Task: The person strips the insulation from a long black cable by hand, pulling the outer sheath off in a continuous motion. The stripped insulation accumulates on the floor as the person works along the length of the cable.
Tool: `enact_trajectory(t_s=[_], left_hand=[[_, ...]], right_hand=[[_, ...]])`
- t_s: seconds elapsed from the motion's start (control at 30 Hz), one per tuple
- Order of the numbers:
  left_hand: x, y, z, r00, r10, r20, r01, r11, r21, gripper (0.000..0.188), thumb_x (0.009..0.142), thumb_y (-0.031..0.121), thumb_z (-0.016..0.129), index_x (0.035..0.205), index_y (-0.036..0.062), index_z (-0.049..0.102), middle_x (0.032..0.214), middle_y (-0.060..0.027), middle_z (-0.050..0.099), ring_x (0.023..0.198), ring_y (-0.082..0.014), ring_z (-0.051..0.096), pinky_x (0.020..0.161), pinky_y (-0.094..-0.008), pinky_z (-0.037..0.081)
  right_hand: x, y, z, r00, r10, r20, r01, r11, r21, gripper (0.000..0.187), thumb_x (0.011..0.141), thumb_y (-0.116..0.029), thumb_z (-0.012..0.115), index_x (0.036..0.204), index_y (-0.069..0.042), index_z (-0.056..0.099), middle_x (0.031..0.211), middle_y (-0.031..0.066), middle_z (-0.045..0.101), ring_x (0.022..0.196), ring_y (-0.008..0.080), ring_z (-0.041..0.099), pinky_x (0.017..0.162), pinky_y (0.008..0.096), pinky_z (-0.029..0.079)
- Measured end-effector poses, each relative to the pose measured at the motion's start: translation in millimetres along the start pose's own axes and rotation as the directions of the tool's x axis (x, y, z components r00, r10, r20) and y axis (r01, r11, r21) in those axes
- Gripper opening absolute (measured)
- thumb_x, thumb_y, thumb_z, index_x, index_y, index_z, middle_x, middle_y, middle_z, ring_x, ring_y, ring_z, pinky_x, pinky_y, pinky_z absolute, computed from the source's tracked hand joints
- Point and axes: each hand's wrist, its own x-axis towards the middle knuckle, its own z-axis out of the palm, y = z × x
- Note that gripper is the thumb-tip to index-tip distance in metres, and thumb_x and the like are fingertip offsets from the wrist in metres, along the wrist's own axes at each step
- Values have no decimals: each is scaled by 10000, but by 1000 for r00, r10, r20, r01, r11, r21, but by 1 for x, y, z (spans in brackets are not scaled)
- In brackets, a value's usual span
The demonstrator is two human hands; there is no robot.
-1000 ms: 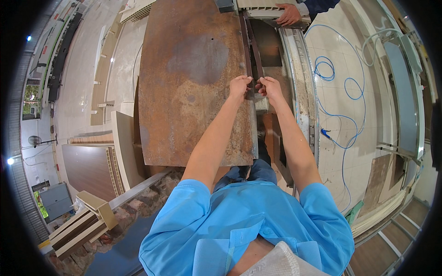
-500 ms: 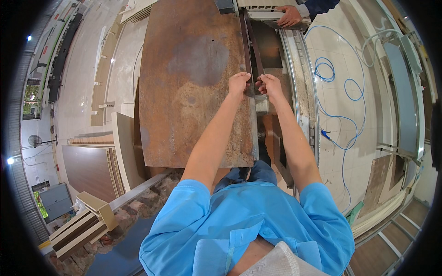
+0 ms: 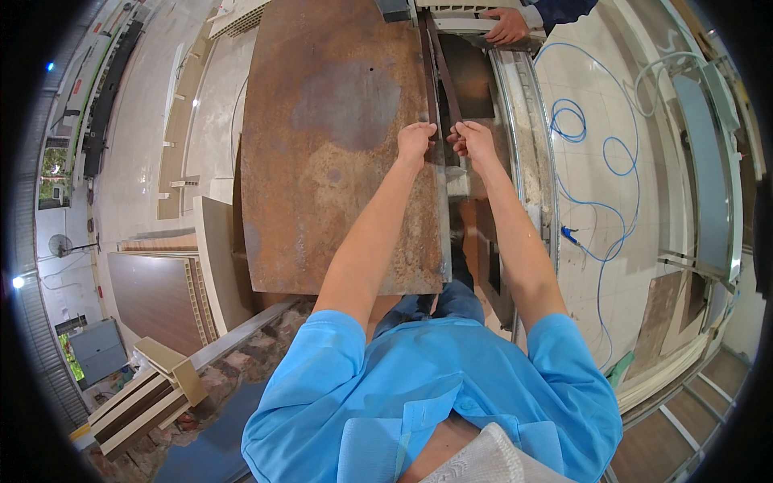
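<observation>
Two long, narrow dark brown strips run from the far end toward me along the right edge of a rusty metal plate [image 3: 322, 193]. My left hand [image 3: 415, 143] is closed in a pinch on the end of the left strip [image 3: 428, 80], over the plate's edge. Just right of it, my right hand [image 3: 473, 142] pinches the end of the right strip [image 3: 445, 72], above a dark gap. The strips spread apart toward my hands and come together at the far end. Fingertips partly hide both strip ends.
At the far right, another person's hand [image 3: 506, 27] rests on a pale ribbed panel [image 3: 459, 26]. A metal rail [image 3: 527, 137] runs along the gap's right side. Blue hose [image 3: 616, 209] loops over the tiled floor. Stacked panels [image 3: 153, 298] stand at left.
Both my hands have moved slightly away from my body, with the strip ends in them. The near ends of the strips are a little farther apart. The other person's hand stays in place.
</observation>
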Motion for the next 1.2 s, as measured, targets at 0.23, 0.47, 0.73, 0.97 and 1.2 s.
enact_trajectory(t_s=[0.23,0.47,0.73,0.97,1.2], left_hand=[[-2,1,1,1000,6,6,-6,1000,-21,103,909,132,700,935,33,690,822,-24,656,680,-139,574,629,-296,450],[5,13,5,1000,0,-12,-2,995,-97,90,905,123,705,933,39,686,812,-11,652,640,-126,560,607,-287,457],[15,14,8,999,30,-28,-31,999,-16,88,887,102,713,899,17,698,795,-27,657,657,-129,570,625,-289,462],[16,3,-7,981,176,-83,-172,983,63,220,941,197,655,1032,1,697,905,-53,673,775,-135,581,731,-308,468],[18,11,-14,992,109,61,-113,991,73,398,946,315,661,1183,-5,658,1054,-54,658,835,-132,592,744,-298,472]], right_hand=[[3,0,-4,1000,-19,19,19,1000,-2,213,1002,-252,585,945,-58,653,787,48,690,557,94,572,498,247,439],[10,-8,-5,999,-32,-2,32,999,13,209,1006,-245,570,939,-64,653,798,57,696,557,103,572,502,252,441],[28,-14,-4,999,-34,27,34,999,-8,211,999,-246,579,959,-53,654,830,75,710,573,121,598,507,257,450],[17,-20,-13,997,6,-78,-17,991,-132,239,977,-243,603,1071,-27,643,860,83,680,576,140,626,512,265,483],[36,-11,-16,1000,-13,18,16,982,-190,356,926,-297,667,1139,-16,624,962,80,663,679,134,634,525,264,495]])
